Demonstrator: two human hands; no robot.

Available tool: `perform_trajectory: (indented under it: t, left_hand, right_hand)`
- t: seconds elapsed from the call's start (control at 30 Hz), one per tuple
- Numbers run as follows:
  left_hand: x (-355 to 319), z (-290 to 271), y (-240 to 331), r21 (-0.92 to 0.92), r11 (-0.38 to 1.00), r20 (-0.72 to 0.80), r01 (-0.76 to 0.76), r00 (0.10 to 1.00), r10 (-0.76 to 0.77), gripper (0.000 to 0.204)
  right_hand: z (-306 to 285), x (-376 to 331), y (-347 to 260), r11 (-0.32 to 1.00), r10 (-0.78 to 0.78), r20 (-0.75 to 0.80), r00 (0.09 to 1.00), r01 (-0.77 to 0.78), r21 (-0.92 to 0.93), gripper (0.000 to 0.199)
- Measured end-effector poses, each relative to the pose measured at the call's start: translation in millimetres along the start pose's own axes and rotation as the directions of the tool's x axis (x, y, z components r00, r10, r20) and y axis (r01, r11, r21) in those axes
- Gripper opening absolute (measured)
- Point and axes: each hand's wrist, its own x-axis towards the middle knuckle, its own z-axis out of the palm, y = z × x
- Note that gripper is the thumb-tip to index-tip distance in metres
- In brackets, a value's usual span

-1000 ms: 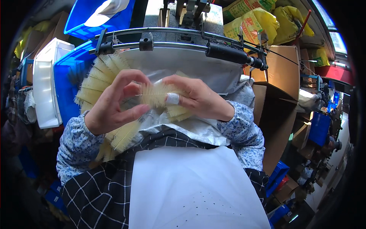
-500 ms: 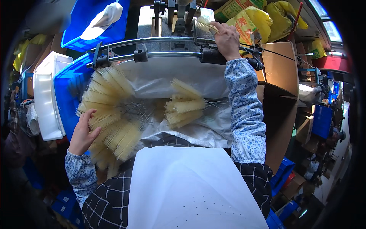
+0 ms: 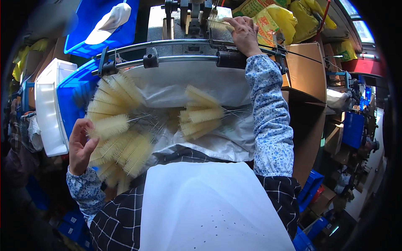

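My left hand [image 3: 80, 144] rests on the left end of a fan of pale yellow wire-stemmed bottle brushes [image 3: 115, 127], fingers closing round one brush head. My right hand [image 3: 243, 32] reaches far forward and holds one brush [image 3: 217, 23] up against the metal machine [image 3: 190, 16] at the top. A smaller bundle of the same brushes [image 3: 202, 118] lies on the white sheet [image 3: 176, 85] between my arms. Both forearms wear blue flowered sleeves.
A curved metal bar [image 3: 167, 52] with black clamps crosses in front of the machine. A blue bin [image 3: 71, 100] and a white tub [image 3: 48, 106] stand at left, a blue crate with a white cap [image 3: 111, 19] behind. Cardboard boxes [image 3: 307, 71] and yellow sacks [image 3: 289, 16] stand at right.
One second ago both hands worked a brush together over the sheet. My right hand then carried a brush up to the machine; my left hand dropped to the big pile at left.
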Motion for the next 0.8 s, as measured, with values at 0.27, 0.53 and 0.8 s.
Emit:
perform_trajectory:
  t: [0.27,0.53,0.8]
  left_hand:
    - [-4.1,1.6,14.5,-0.012,0.997,-0.074,-0.076,0.994,0.075,0.035]
    - [3.3,10.5,17.6,-0.005,0.997,-0.04,-0.076,0.996,0.076,0.034]
    - [3.8,10.0,13.3,0.002,1.0,0.028,-0.021,0.999,0.02,0.034]
  right_hand:
    - [14.0,7.4,8.5,0.999,0.009,0.049,0.999,-0.011,0.049,0.038]
    - [18.4,11.6,10.3,0.99,-0.025,0.016,1.0,0.023,0.139,0.027]
    - [24.9,12.6,15.1,0.993,-0.022,0.044,0.999,0.017,0.118,0.031]
